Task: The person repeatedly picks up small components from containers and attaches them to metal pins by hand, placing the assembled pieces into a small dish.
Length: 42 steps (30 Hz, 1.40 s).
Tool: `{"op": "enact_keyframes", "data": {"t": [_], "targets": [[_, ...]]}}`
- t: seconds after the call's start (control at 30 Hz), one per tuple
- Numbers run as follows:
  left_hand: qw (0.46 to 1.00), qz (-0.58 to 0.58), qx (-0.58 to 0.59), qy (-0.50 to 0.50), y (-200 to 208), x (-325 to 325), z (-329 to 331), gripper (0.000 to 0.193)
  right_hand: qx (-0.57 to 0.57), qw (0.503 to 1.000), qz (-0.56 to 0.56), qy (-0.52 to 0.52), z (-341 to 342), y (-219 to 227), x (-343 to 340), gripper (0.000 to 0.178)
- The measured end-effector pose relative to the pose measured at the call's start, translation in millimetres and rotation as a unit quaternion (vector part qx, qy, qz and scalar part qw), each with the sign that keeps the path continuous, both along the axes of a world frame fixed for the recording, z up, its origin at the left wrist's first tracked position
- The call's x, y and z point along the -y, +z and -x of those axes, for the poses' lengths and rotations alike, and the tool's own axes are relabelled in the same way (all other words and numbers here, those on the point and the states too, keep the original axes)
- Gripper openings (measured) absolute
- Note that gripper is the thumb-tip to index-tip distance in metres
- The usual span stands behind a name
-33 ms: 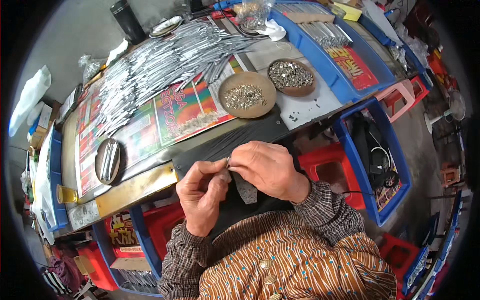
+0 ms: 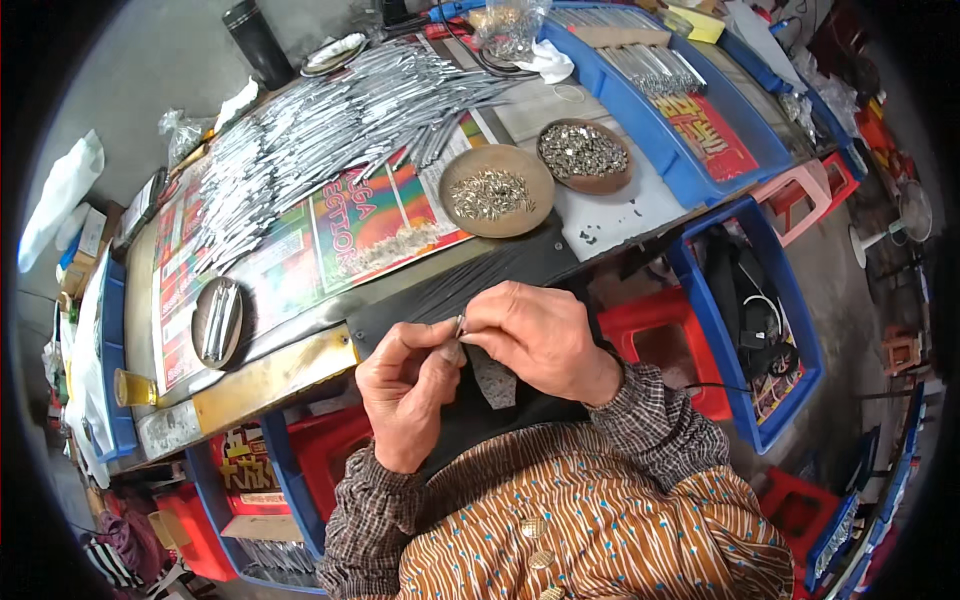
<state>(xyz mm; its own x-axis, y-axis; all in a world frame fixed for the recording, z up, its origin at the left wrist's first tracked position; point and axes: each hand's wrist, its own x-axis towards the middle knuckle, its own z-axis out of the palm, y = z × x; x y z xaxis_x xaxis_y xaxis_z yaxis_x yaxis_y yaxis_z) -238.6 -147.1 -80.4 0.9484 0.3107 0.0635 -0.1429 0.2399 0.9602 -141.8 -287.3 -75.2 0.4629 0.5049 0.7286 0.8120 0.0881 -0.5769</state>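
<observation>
In front of my body, just off the table's near edge, both hands meet fingertip to fingertip. My left hand (image 2: 408, 395) is closed, with thumb and forefinger pinching a small silvery metal piece (image 2: 461, 325). The fingers of my right hand (image 2: 530, 335) are closed on the same piece from the other side. Most of it is hidden by the fingertips, so its exact kind cannot be made out. Nearest beyond the hands is a round brown dish (image 2: 545, 195) with many small brassy metal parts (image 2: 490, 195).
A second dish (image 2: 622, 182) holds small silvery parts. Thin metal rods (image 2: 330, 120) lie heaped across the table, a few more in a small oval dish (image 2: 238, 335). A blue tray (image 2: 745, 175) stands at the far right. Below are a red stool (image 2: 615, 320) and blue crate (image 2: 745, 425).
</observation>
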Motion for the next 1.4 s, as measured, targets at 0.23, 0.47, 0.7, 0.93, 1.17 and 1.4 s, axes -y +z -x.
{"op": "enact_keyframes", "data": {"t": [0.23,0.47,0.7,0.93,1.17,1.4], "targets": [[0.997,0.059,0.002,-0.041,2,-2,-2,0.006,-0.582,0.761,-0.117,0.261,0,-24,-2,0.013],[0.996,0.088,-0.018,-0.029,-3,-5,-5,0.005,-0.518,0.829,-0.115,0.178,11,-16,-8,0.012],[0.995,0.101,-0.013,-0.001,-3,-1,-5,0.006,-0.261,0.964,-0.056,-0.004,20,-17,-9,0.015],[0.995,0.1,-0.018,0.011,1,4,-3,0.01,-0.111,0.989,-0.071,-0.071,20,-19,-14,0.016],[0.996,0.086,0.003,0.019,-3,4,-2,0.011,-0.041,0.991,-0.07,-0.111,19,-20,-20,0.017],[0.996,0.082,-0.012,0.023,-3,6,-2,0.01,-0.044,0.994,-0.02,-0.093,11,-19,-15,0.012]]}}
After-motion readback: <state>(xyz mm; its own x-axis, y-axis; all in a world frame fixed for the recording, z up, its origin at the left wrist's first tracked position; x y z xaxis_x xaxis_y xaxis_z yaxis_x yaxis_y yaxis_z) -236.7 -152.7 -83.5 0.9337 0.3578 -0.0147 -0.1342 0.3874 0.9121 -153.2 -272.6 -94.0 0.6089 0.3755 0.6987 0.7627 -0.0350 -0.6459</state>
